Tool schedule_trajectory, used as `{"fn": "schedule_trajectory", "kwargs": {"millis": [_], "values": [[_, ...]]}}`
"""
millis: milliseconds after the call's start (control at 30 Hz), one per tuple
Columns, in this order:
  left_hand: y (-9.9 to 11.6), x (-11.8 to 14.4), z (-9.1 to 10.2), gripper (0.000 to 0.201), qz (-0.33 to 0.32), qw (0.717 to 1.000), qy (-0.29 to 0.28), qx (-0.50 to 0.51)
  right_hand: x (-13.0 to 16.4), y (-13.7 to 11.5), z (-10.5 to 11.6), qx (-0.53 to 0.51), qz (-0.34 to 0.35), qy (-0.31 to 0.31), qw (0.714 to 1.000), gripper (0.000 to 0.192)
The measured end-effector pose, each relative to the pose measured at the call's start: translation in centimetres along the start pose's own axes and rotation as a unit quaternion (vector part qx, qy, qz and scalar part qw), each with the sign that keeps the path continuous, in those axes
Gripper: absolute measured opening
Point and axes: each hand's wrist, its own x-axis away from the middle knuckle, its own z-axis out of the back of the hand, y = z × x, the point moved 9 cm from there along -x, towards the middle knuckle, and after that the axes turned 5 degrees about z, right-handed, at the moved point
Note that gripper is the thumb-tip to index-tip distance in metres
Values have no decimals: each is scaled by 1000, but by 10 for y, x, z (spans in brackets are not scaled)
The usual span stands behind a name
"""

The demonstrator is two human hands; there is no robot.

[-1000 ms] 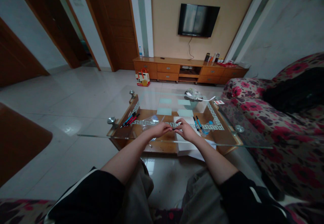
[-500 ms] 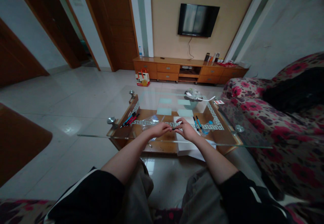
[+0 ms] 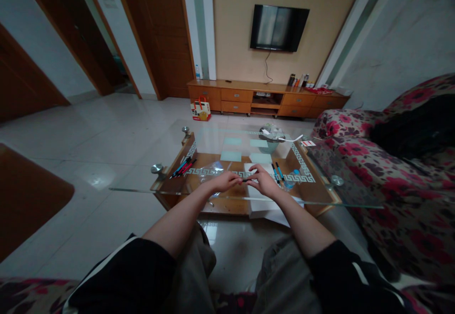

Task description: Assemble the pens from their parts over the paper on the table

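A small dark pen-like piece spans the gap between my two hands, above the near part of the glass table. My left hand is closed on its left end, fingers together. At the other end, my right hand pinches it between thumb and fingertips, with the index finger arched above. Most of the piece is hidden by fingers, so its exact kind is unclear. Two blue-and-black pens lie just right of my right hand. White paper is below that hand. Clear plastic wrapping lies near my left hand.
Several red, blue and black pens are piled at the left of the glass table. A filled basket shows beyond the table's middle. A flowered sofa stands right; a wooden cabinet runs along the far wall.
Almost nothing differs. Both hands keep their hold on the dark piece in nearly the same place, and the view has shifted very slightly.
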Motion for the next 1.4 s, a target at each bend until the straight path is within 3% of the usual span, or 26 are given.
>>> {"fn": "schedule_trajectory", "kwargs": {"millis": [333,500,700,867,1000,1200,1400], "values": [[-4,-1,0,36,2,999,23,-31,2,7,6,-7,-2,21,1000,20],[-18,6,11,35,12,996,57,-69,8,32,14,-55,-61,68,994,20],[-25,9,22,28,23,990,117,-80,12,47,25,-105,-84,133,982,28],[-17,7,22,27,12,988,120,-98,18,62,32,-103,-149,182,966,31],[-17,8,22,27,19,988,118,-99,23,68,38,-83,-177,197,961,22],[-20,9,22,26,15,988,123,-90,24,63,36,35,-131,141,981,14],[-16,8,21,27,0,987,119,-103,26,78,14,68,-162,39,984,24]]}}
